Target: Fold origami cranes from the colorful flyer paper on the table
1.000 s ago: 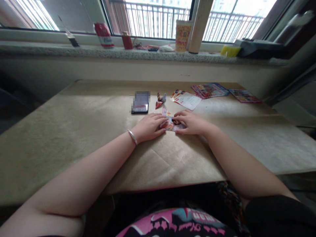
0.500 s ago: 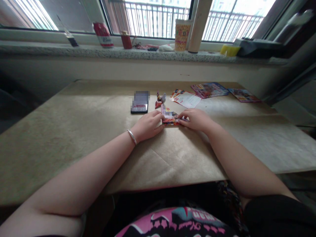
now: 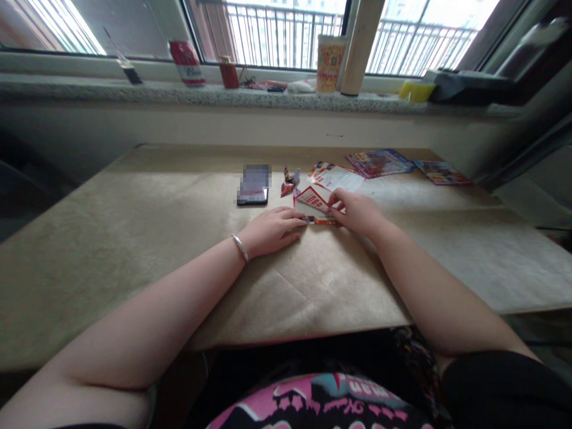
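Observation:
A printed sheet of paper (image 3: 315,201) lies in front of me, partly folded, with a white, red-edged flap raised at an angle. Its near edge shows an orange and blue strip. My left hand (image 3: 274,229), with a silver bracelet at the wrist, lies on the table with stretched fingers touching the sheet's near left corner. At the right side, my right hand (image 3: 355,210) pinches the flap between thumb and fingers. Just beyond the sheet stands a small folded paper figure (image 3: 290,180), red and grey, whose exact shape is unclear.
A phone (image 3: 253,186) lies left of the paper figure. Loose printed sheets (image 3: 342,179) lie beyond my right hand, with colourful booklets (image 3: 379,162) farther right. On the windowsill stand a red can (image 3: 186,62), a patterned cup (image 3: 329,65) and a yellow object (image 3: 415,91).
The sheet's colourful folded side has turned up, so its white inner face now shows. My right hand has risen slightly with the flap; my left fingers have straightened and shifted slightly right.

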Demonstrator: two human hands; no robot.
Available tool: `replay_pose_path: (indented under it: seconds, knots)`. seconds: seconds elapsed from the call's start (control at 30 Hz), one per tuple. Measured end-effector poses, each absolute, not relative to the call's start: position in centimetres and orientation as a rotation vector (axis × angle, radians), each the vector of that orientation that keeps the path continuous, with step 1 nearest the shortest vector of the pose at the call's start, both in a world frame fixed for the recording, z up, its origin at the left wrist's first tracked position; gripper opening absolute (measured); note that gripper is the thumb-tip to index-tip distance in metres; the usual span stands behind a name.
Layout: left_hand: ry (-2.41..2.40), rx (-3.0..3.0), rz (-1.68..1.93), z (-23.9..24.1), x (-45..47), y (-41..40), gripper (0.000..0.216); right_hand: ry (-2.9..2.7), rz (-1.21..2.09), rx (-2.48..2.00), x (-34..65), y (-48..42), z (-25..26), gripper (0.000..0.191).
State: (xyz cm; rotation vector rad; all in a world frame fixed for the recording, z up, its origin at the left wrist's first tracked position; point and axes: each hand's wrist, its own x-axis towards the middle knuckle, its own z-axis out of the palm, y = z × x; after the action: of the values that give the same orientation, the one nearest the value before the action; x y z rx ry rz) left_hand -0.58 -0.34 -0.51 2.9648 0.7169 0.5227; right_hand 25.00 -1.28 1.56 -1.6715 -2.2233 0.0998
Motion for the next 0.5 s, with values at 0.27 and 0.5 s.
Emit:
replay_pose_path:
  seconds: [0.27,0.5]
  knots:
    - [0.7,2.907,0.506,-0.52,-0.56,-0.24,0.034,-2.268,-0.216,-1.53,24.93,-1.71,1.96,0.02]
    - [0.707,2.896,0.461,-0.49,-0.67,-0.25,0.031,-2.323,-0.338,-1.691,24.8,-1.95,2.43,0.027]
